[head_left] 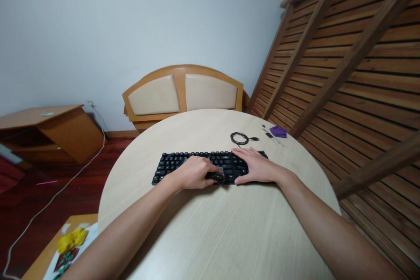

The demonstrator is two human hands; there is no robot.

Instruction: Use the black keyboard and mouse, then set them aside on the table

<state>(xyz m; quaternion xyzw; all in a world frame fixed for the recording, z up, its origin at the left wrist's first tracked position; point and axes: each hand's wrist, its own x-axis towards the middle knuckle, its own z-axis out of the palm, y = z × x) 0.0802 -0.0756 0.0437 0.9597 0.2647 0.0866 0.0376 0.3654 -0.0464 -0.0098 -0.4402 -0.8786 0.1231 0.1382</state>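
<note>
A black keyboard (pixel 170 162) lies flat across the middle of the round table. My left hand (pixel 196 173) is closed around a small black brush-like tool (pixel 215 177) with yellow marks, held low over the keys; a greyish patch, perhaps its bristles, shows beside it. My right hand (pixel 256 165) spans the keyboard's right end, thumb at the near edge and fingers at the far edge, gripping it. Behind the keyboard rests its coiled black cable (pixel 239 138) with a USB plug (pixel 254 139).
A folded purple cloth (pixel 278 131) and a few slim small tools (pixel 272 136) lie at the pale table's (pixel 210 227) back right. Slatted wood panels (pixel 354 70) lean on the right. Yellow gloves (pixel 72 239) sit on a low surface at lower left.
</note>
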